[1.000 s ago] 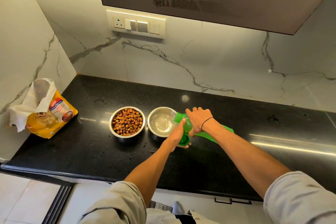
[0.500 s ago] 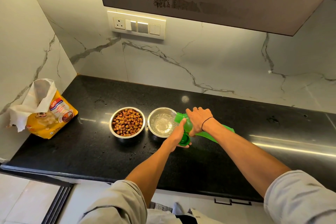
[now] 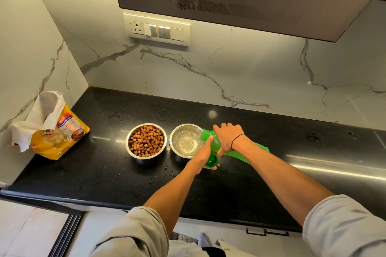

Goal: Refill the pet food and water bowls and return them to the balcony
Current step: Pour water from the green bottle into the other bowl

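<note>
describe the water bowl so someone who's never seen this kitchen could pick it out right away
On the black countertop under the marble wall stand two steel bowls side by side. The water bowl is the right one, beside the tilted green bottle. It holds clear water, while its neighbour, the food bowl, is full of brown kibble.

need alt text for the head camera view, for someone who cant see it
A person tips a green bottle with the right hand over a steel water bowl on a black counter; the left hand holds its green cap. Beside it stands a bowl of kibble, with an open yellow pet food bag far left.
</note>
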